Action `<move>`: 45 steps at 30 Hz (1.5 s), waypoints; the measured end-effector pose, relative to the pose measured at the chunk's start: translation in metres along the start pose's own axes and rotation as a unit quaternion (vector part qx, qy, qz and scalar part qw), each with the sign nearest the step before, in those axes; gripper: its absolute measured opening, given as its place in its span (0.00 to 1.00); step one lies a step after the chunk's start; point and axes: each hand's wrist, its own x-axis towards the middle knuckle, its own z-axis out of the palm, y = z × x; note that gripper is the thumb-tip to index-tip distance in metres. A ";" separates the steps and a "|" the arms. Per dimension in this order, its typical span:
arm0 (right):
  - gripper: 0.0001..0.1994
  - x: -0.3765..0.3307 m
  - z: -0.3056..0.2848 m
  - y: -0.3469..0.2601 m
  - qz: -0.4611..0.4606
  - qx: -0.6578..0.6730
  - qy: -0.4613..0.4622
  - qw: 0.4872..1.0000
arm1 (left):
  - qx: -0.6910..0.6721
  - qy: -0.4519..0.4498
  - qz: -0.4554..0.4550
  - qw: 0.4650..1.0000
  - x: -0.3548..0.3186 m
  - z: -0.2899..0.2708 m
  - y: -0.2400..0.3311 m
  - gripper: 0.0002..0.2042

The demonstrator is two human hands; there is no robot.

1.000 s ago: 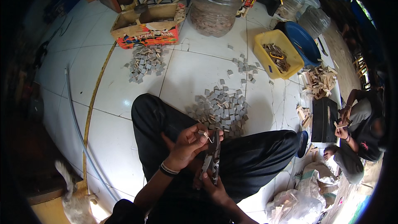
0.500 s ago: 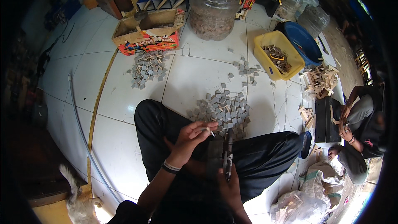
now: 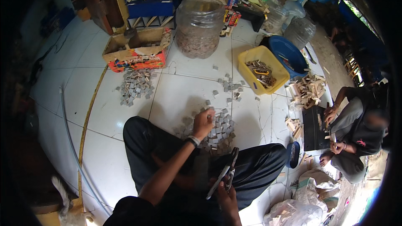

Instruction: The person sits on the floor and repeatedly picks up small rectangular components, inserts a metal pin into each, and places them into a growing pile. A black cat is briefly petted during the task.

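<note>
Seeing open red carton upper left, clear plastic drum right of it, stacked blue boxes behind. Further right: yellow tub beside blue basin, pile of wood offcuts below. Also got black box near seated co-worker, far right. Lower right: whitish sack, clear plastic bag. Left: grey hose on tiled floor, pale cat at bottom edge.

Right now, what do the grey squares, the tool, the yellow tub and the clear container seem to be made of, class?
Grey squares: possibly wood faced in matt grey; some pale, wood-like edges show.
Tool: probably metal, with slim arms and light, shiny-looking patches; blur leaves this open.
Yellow tub: likely moulded plastic, smooth and evenly coloured.
Clear container: likely thin plastic, see-through, ridged and glossy.
</note>
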 end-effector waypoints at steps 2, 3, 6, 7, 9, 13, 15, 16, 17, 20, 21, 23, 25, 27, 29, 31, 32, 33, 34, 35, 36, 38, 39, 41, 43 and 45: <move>0.30 -0.001 -0.002 -0.002 -0.010 0.037 -0.012 0.999 | 0.192 -0.036 0.155 0.968 -0.015 -0.009 -0.022 0.16; 0.29 -0.001 -0.002 -0.004 -0.004 0.047 -0.012 0.999 | 0.173 -0.037 0.181 0.967 -0.016 -0.012 -0.028 0.15; 0.29 -0.001 0.000 -0.011 0.017 0.069 -0.015 0.997 | 0.134 -0.082 0.173 0.972 -0.020 -0.029 -0.025 0.13; 0.29 0.000 0.000 -0.013 0.019 0.076 -0.019 0.997 | 0.105 -0.082 0.171 0.976 -0.018 -0.033 -0.017 0.13; 0.28 0.000 0.000 -0.017 0.016 0.044 -0.025 0.999 | 0.063 -0.076 0.186 0.978 -0.015 -0.044 0.002 0.10; 0.26 -0.001 0.002 -0.022 0.011 -0.001 -0.042 0.999 | -0.149 -0.098 0.011 0.984 -0.031 -0.063 0.041 0.13; 0.24 0.000 0.003 -0.023 -0.005 -0.049 -0.060 0.997 | -0.217 -0.148 -0.041 0.964 -0.043 -0.078 0.057 0.13; 0.23 0.001 0.003 -0.025 -0.014 -0.075 -0.066 0.995 | -0.257 -0.174 -0.077 0.947 -0.049 -0.086 0.064 0.13; 0.22 0.002 0.004 -0.026 -0.015 -0.090 -0.071 0.993 | -0.272 -0.185 -0.080 0.941 -0.057 -0.093 0.072 0.12; 0.20 0.001 0.008 -0.032 -0.025 -0.146 -0.077 0.986 | -0.187 -0.170 -0.019 0.967 -0.075 -0.114 0.096 0.11; 0.19 0.001 0.009 -0.034 -0.033 -0.169 -0.081 0.982 | -0.150 -0.142 0.005 0.978 -0.080 -0.118 0.104 0.11; 0.18 0.001 0.012 -0.039 -0.041 -0.200 -0.092 0.975 | -0.070 -0.119 0.050 0.989 -0.086 -0.128 0.117 0.12; 0.18 0.001 0.015 -0.042 -0.043 -0.214 -0.107 0.970 | -0.028 -0.081 0.069 0.994 -0.092 -0.134 0.127 0.12; 0.16 -0.001 0.018 -0.044 -0.048 -0.242 -0.107 0.963 | -0.020 -0.043 0.057 0.997 -0.097 -0.134 0.135 0.11; 0.15 -0.002 0.021 -0.043 -0.069 -0.250 -0.100 0.961 | -0.007 -0.025 0.073 0.997 -0.100 -0.135 0.138 0.10; 0.15 -0.004 0.026 -0.039 -0.107 -0.240 -0.088 0.961 | 0.006 -0.025 0.116 0.993 -0.101 -0.136 0.140 0.10; 0.15 -0.004 0.026 -0.039 -0.108 -0.247 -0.089 0.959 | 0.023 -0.023 0.129 0.991 -0.102 -0.136 0.141 0.10; 0.15 -0.005 0.027 -0.039 -0.108 -0.254 -0.090 0.957 | 0.034 -0.020 0.142 0.989 -0.104 -0.136 0.142 0.10; 0.15 -0.005 0.027 -0.039 -0.111 -0.261 -0.090 0.955 | 0.046 -0.017 0.153 0.987 -0.105 -0.136 0.143 0.10; 0.17 -0.005 0.026 -0.040 -0.099 -0.267 -0.096 0.954 | 0.049 -0.022 0.151 0.987 -0.106 -0.136 0.144 0.10; 0.19 -0.005 0.026 -0.041 -0.090 -0.273 -0.102 0.952 | 0.052 -0.027 0.149 0.987 -0.107 -0.136 0.145 0.10; 0.22 -0.005 0.025 -0.043 -0.085 -0.287 -0.105 0.948 | 0.059 -0.028 0.149 0.987 -0.108 -0.135 0.147 0.10; 0.22 -0.005 0.025 -0.044 -0.088 -0.295 -0.104 0.946 | 0.062 -0.024 0.150 0.986 -0.108 -0.135 0.149 0.10; 0.23 -0.005 0.026 -0.044 -0.093 -0.308 -0.094 0.942 | 0.074 -0.023 0.155 0.985 -0.109 -0.135 0.151 0.10; 0.25 -0.005 0.028 -0.044 -0.095 -0.318 -0.078 0.940 | 0.094 -0.028 0.160 0.982 -0.109 -0.136 0.152 0.10; 0.27 -0.006 0.030 -0.045 -0.139 -0.352 -0.067 0.923 | 0.098 -0.035 0.167 0.980 -0.108 -0.137 0.154 0.09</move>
